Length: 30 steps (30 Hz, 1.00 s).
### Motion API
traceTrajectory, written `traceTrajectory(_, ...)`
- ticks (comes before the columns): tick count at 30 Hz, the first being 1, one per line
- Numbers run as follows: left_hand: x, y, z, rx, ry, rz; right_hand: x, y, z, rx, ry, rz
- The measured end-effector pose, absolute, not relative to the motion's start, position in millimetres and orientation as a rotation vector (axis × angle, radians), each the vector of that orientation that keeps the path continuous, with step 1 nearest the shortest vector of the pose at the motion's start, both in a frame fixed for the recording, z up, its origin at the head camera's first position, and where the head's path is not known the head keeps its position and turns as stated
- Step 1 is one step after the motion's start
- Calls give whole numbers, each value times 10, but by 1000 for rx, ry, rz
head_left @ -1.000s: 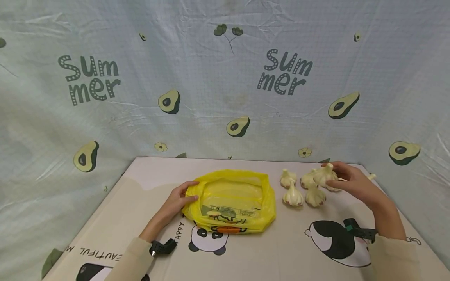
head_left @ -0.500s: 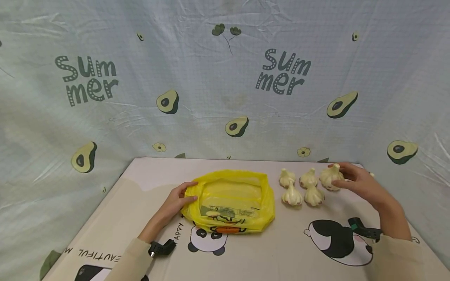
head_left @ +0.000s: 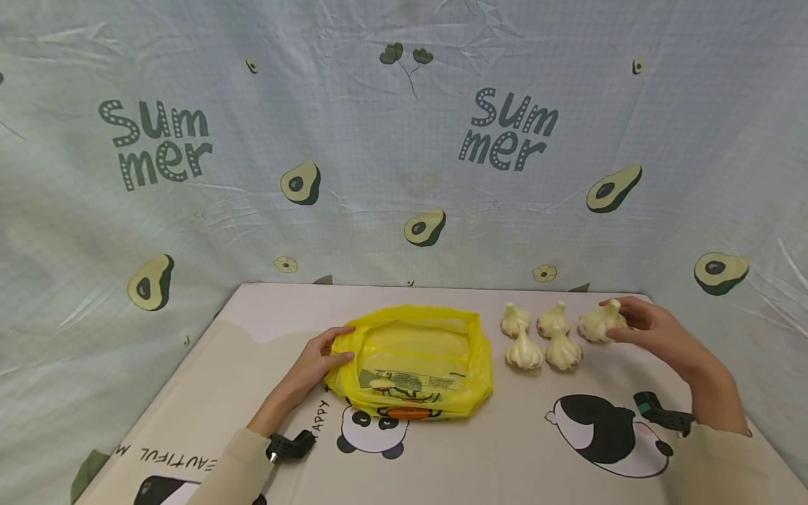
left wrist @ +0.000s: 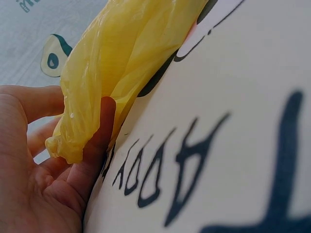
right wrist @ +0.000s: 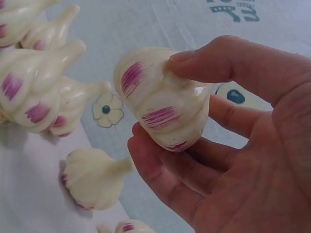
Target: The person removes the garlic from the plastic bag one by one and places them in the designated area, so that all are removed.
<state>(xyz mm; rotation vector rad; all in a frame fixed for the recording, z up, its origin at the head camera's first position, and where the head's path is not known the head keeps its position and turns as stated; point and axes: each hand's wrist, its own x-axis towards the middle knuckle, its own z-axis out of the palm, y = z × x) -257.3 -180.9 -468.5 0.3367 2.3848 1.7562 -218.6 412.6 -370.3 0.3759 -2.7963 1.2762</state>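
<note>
My left hand [head_left: 315,361] pinches the left edge of a yellow plastic bag [head_left: 480,372], whose wide mouth gapes upward on the table. Up close in the left wrist view, the bag [left wrist: 87,92] is bunched between thumb and fingers of that hand [left wrist: 48,184]. On the right, my right hand [head_left: 663,337] grips a glossy white garlic bulb [head_left: 600,322]. Purple streaks mark this bulb [right wrist: 160,104] in the right wrist view, with the thumb on one side and the fingers curled under the other.
To the left of the right hand, several garlic bulbs [head_left: 524,351] stand in pairs on the table [head_left: 467,463]. Another bulb [right wrist: 95,179] shows below the held one in the right wrist view. A printed cloth [head_left: 360,140] hangs behind the table's back edge.
The right hand has moved to the right with its garlic bulb, away from the paired bulbs. The left hand and the bag stay in place.
</note>
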Motion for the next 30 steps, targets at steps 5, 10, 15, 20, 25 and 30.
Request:
traceTrajectory(5,-2569,-1809,-4686,346,2379,1762,-2179,4185,-3727,321,-2867,1259)
traceTrajectory(10,-2567,-1812,-4691,348,2376,1764,-2187,4237,-3757,281,-2922,1240)
traceTrajectory(15,-2574,-1811,-4698,351,2372,1766,-2202,4291,-3813,276,-2931,1253)
traceTrajectory(20,-2576,-1812,-4699,351,2373,1766,-2219,4320,-3869,220,-2985,1226)
traceTrajectory(25,-2576,-1813,-4696,345,2382,1759,-2211,4351,-3900,179,-3033,1220)
traceTrajectory(30,-2578,-1809,-4698,345,2384,1755,-2203,4403,-3938,168,-3067,1213)
